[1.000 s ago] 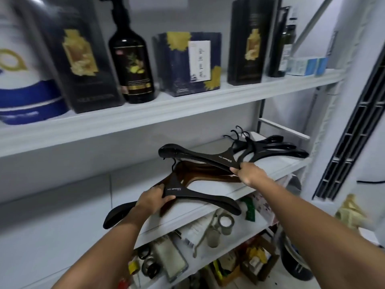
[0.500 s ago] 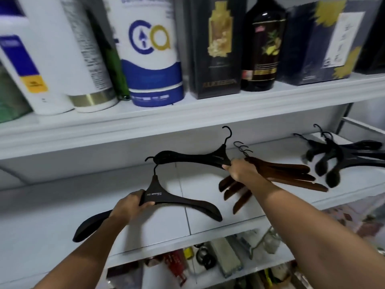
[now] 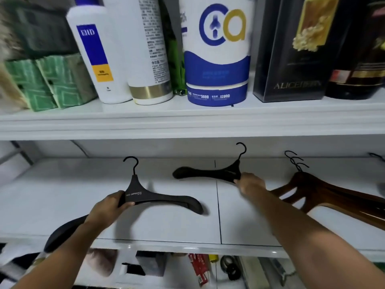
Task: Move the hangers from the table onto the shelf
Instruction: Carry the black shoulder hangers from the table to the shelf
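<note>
A matte black hanger with a thin wire hook and broad, curved arms is gripped beside its neck by the curled fingers of the left hand, low over the smooth white shelf. A second black hanger of the same shape is pinched at its middle by the right hand, farther back over the shelf. Glossy brown wooden hangers are stacked on the shelf just to the right.
</note>
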`<state>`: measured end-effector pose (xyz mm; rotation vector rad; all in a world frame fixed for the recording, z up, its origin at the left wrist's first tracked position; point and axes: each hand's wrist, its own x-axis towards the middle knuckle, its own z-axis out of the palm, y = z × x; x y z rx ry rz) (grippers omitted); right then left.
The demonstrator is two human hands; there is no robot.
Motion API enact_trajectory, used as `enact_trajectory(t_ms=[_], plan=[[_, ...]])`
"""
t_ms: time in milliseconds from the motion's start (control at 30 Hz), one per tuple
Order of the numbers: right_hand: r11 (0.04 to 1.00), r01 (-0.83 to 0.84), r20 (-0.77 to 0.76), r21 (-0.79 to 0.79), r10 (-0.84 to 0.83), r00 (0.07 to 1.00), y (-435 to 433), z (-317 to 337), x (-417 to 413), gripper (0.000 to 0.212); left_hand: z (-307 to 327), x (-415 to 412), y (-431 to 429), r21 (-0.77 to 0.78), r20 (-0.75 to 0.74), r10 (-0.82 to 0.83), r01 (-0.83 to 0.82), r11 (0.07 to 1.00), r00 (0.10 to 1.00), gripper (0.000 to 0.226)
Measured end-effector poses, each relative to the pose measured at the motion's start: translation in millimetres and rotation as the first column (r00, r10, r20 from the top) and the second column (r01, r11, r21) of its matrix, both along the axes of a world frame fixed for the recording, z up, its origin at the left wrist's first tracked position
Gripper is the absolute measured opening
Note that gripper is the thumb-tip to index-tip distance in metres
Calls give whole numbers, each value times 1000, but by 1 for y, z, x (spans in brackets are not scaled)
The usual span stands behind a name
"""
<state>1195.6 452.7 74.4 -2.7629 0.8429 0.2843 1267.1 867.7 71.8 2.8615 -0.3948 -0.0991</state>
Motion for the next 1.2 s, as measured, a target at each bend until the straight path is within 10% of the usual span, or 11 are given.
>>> enact_trajectory(t_ms=[267,900,1200], plan=[[991,-99,21,94,97,995,11,-43,33,43,6,3,-41,-17,39,-41,41,999,998,38],[875,-292,102,-386,355,929,-14,-60,49,58,0,11,-152,19,-41,-230,231,973,972,43],[924,-379,223,-38,378,899,-45,-45,13,53,-25,16,-229,147,-29,-356,356,923,934,52]])
